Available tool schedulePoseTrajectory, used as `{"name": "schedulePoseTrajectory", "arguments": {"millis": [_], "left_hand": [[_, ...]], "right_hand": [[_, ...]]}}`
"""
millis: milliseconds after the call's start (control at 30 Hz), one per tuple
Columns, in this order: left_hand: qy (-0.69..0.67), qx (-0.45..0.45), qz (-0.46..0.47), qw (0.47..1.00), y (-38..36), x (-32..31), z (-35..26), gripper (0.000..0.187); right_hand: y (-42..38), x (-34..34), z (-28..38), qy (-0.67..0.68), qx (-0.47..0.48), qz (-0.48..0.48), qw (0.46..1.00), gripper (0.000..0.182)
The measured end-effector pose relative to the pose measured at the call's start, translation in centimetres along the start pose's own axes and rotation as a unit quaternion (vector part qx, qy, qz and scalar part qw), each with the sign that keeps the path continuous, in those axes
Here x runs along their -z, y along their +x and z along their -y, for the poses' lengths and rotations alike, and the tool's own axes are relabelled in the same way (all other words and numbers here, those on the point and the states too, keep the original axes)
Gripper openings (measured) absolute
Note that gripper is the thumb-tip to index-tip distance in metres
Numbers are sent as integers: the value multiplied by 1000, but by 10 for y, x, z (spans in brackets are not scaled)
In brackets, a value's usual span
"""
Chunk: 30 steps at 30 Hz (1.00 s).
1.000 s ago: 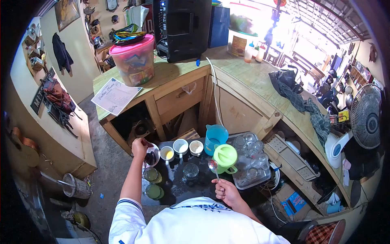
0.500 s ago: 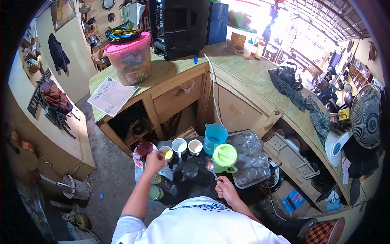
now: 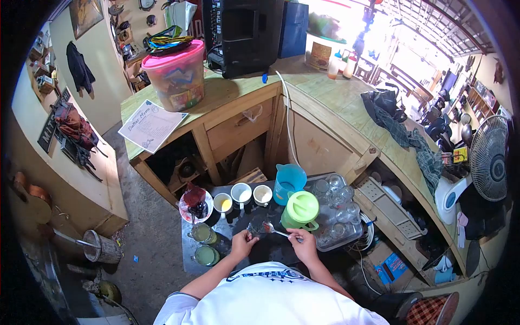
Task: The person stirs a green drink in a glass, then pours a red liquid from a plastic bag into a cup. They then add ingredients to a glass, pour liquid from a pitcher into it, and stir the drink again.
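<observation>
My right hand is closed around the handle of a metal spoon, its bowl end over a clear glass mug. Something reddish shows on the spoon. The fingers of my left hand are closed at the near left side of that glass mug, where its handle seems to be. Two glass mugs of pale green liquid, one farther and one nearer, stand left of my left hand. Behind them, a dark red bag sits in a pale bowl.
Three white cups stand in a row, including one with yellow contents. A blue pitcher and a lidded green pitcher stand beside a metal tray of upturned glasses. A wooden counter surrounds the far side.
My left hand has moved from the bowl and yellow-filled cup to the clear glass mug. My right hand has lowered the spoon from upright beside the green pitcher to nearly level over the mug.
</observation>
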<state>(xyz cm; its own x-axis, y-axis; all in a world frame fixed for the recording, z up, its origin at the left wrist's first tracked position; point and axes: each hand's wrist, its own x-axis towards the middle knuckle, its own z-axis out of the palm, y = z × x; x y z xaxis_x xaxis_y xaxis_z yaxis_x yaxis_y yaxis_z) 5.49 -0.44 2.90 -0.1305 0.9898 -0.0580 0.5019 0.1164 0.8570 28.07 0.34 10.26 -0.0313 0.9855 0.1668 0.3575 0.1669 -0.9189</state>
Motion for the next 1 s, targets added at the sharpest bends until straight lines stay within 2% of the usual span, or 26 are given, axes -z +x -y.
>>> {"name": "schedulePoseTrajectory", "arguments": {"millis": [33,100,167,200,267,300,367,400,467,567,700,767,900,967,1000], "left_hand": [[-17,-2,-4,1000,0,1,-6,36],[-35,-4,-7,999,-2,6,-20,36],[-47,-60,7,997,-6,14,-34,33],[-47,-60,7,997,-7,19,-42,33],[-21,-155,-10,988,-7,29,-59,31],[-20,-154,-11,988,-7,36,-69,31],[-3,-246,-11,969,-8,48,-91,29],[-2,-245,-13,969,-9,53,-101,29],[60,-322,-60,943,-11,59,-119,27],[94,-365,-77,923,-13,64,-130,25],[105,-388,-82,912,-13,76,-139,24],[96,-402,-80,907,-14,78,-142,24],[101,-416,-69,901,-14,81,-152,23],[96,-421,-91,897,-12,82,-154,31],[97,-422,-91,897,-11,83,-153,31]], "right_hand": [[0,2,4,0,0,-1,1000,20],[1,5,14,120,-132,-26,984,18],[3,10,19,152,-139,-37,978,16],[4,12,22,185,-146,-48,971,15],[8,16,34,226,-168,-58,958,13],[10,18,37,266,-190,-67,943,12],[12,19,36,291,-190,-51,936,12],[14,18,42,327,-179,-55,926,11],[16,16,57,361,-167,-58,916,11],[18,17,80,411,-178,-48,893,15],[25,34,81,539,-182,-56,821,21],[27,35,90,483,-193,-33,854,21],[21,23,97,453,-196,9,870,21],[24,35,78,540,-188,0,821,18],[27,41,78,548,-175,-24,817,17]]}}
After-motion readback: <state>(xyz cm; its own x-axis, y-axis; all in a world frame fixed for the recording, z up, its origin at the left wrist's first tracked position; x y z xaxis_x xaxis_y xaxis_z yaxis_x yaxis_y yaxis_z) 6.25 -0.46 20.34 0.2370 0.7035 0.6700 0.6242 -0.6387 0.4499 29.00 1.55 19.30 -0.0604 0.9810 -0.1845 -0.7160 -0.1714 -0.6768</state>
